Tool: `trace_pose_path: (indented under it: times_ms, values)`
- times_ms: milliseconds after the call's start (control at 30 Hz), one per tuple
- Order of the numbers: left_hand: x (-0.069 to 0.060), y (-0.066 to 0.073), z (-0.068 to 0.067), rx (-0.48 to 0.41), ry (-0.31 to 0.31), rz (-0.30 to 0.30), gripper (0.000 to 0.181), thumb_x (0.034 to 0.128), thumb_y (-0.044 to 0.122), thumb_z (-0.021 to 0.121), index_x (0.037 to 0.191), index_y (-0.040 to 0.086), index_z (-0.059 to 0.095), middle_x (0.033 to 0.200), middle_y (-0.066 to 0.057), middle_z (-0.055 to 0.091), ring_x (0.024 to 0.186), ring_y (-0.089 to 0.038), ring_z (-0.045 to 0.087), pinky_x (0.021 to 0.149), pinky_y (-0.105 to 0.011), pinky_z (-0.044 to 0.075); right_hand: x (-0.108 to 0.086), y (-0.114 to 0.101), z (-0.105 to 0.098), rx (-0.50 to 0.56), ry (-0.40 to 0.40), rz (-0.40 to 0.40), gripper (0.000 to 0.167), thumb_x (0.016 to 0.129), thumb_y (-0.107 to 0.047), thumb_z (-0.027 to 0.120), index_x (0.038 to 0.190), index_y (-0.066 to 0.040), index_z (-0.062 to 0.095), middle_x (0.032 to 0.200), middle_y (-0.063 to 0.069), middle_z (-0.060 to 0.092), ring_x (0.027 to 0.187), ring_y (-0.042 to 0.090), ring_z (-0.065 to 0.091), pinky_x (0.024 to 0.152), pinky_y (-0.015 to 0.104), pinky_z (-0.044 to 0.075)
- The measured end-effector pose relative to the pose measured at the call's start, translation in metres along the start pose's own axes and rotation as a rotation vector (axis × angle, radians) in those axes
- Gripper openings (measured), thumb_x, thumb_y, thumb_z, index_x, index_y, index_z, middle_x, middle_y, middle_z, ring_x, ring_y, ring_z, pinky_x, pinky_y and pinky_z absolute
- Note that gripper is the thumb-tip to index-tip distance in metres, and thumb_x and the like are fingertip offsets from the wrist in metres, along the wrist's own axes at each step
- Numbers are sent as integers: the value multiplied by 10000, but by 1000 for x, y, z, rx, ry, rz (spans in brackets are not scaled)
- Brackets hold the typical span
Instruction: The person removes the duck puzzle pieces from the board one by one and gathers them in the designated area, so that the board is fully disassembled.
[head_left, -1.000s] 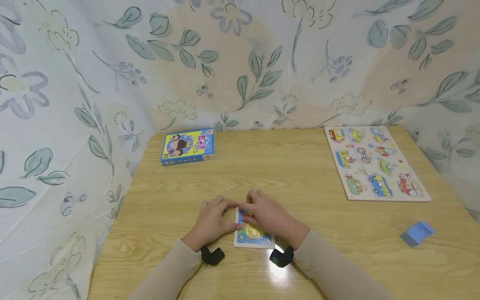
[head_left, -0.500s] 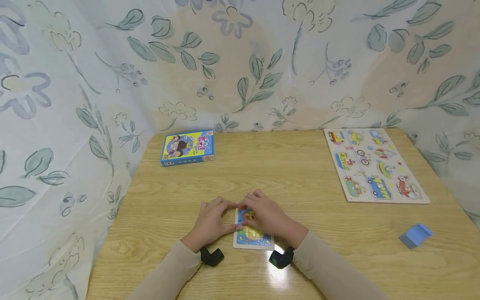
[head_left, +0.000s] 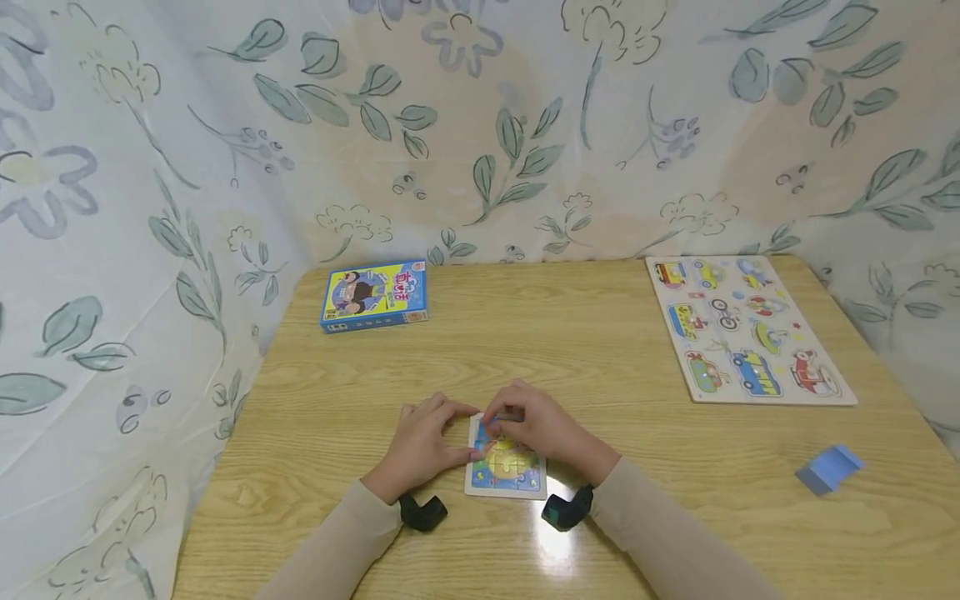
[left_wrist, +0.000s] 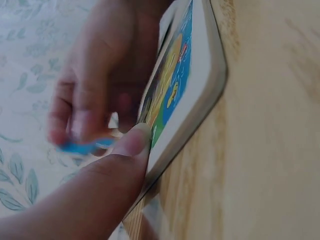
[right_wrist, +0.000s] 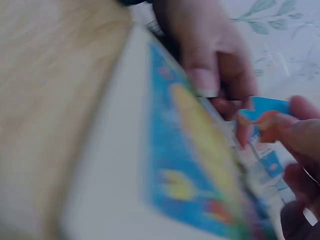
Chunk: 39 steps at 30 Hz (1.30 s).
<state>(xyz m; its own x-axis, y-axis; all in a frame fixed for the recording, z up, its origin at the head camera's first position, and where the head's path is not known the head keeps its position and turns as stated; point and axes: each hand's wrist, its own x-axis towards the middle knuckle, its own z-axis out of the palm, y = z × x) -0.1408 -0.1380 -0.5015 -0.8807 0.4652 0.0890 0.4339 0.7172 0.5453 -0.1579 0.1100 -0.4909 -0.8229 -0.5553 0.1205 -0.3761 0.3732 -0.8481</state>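
Observation:
A small jigsaw puzzle [head_left: 507, 482] in a pale frame lies before me, with yellow, blue and green pieces in it. My left hand [head_left: 422, 443] holds its left side, the thumb [left_wrist: 132, 142] on the frame's edge and the index finger at the upper left corner. Over the upper part of the puzzle, my right hand [head_left: 546, 427] pinches a blue and orange puzzle piece [right_wrist: 267, 105] between thumb and fingers. In the right wrist view this piece appears lifted clear of the board. The right hand covers the puzzle's upper right part in the head view.
A blue and yellow box [head_left: 375, 296] lies at the table's back left. At the back right is a vehicle peg puzzle board [head_left: 750, 329], with a small blue block-like object [head_left: 829, 469] in front of it. Floral cloth [head_left: 480, 133] hangs behind the wooden table [head_left: 345, 367].
My right hand has arched and drawn slightly away from the puzzle's upper left, uncovering more of its middle. The left hand stays at the left side.

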Motion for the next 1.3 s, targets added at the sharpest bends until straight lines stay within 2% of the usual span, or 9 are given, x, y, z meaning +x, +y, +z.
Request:
trace_pose_path:
  times_ms: [100, 167, 233, 367, 500, 733, 1033, 1200, 1300]
  values:
    - [0, 0, 0, -12, -9, -19, 604, 808, 481, 903, 1322, 228, 712, 908, 107, 485, 817, -91, 422, 813, -393, 275, 0, -1, -14, 129, 49, 71, 157, 986, -92, 740, 1136, -127, 715, 1047, -15, 670, 903, 186, 633, 774, 319, 534]
    - [0, 0, -1, -22, -17, -33, 599, 806, 474, 907, 1321, 236, 711, 911, 107, 487, 828, -90, 430, 821, -392, 275, -1, 2, -26, 157, 84, 117, 180, 995, -81, 727, 1173, -80, 699, 1046, 24, 701, 923, 213, 670, 784, 322, 549]
    - [1, 0, -1, -27, -20, -39, 597, 803, 465, 912, 1320, 242, 711, 910, 107, 485, 834, -90, 435, 827, -395, 275, -2, 9, -40, 125, 121, 162, 201, 996, -78, 725, 1194, -50, 706, 1057, 43, 724, 943, 205, 678, 774, 308, 546]
    - [1, 0, -2, -33, -21, -42, 597, 800, 449, 920, 1321, 245, 711, 904, 104, 480, 839, -90, 434, 828, -402, 272, -8, 25, -66, 1, 168, 307, 160, 1019, -132, 708, 1158, -84, 772, 1052, 37, 750, 859, 175, 651, 689, 290, 519]
    - [1, 1, -2, -35, -21, -43, 595, 802, 442, 920, 1323, 242, 712, 901, 99, 476, 838, -91, 431, 831, -404, 271, -14, 37, -82, -70, 180, 373, 178, 1029, -135, 693, 1175, -77, 778, 1105, 82, 749, 901, 215, 657, 717, 315, 526]
    - [0, 2, -4, -51, -31, -45, 603, 808, 452, 908, 1332, 233, 706, 910, 97, 484, 822, -106, 425, 845, -406, 270, -16, 42, -86, -168, 202, 357, 140, 1004, -87, 716, 1116, -70, 799, 1095, 76, 733, 998, 244, 660, 855, 403, 533]
    - [1, 0, -3, -53, -16, -25, 606, 803, 467, 906, 1327, 237, 708, 906, 101, 486, 823, -94, 427, 840, -402, 272, -13, 38, -81, -251, 207, 363, 100, 962, -71, 765, 1044, -54, 818, 1012, 54, 646, 949, 243, 631, 860, 423, 531]
    - [1, -1, -2, -65, -11, -22, 607, 800, 469, 908, 1317, 225, 706, 918, 118, 504, 837, -88, 443, 835, -402, 280, -12, 27, -79, -318, 254, 302, 158, 957, -91, 780, 1108, -52, 810, 979, 52, 588, 814, 201, 551, 694, 327, 490]
    - [1, -2, -3, -65, -14, -25, 607, 797, 475, 909, 1311, 223, 705, 920, 122, 511, 843, -89, 452, 833, -402, 283, -9, 10, -71, -354, 267, 178, 159, 950, -111, 794, 1104, -78, 820, 925, 19, 553, 708, 155, 461, 590, 285, 429]
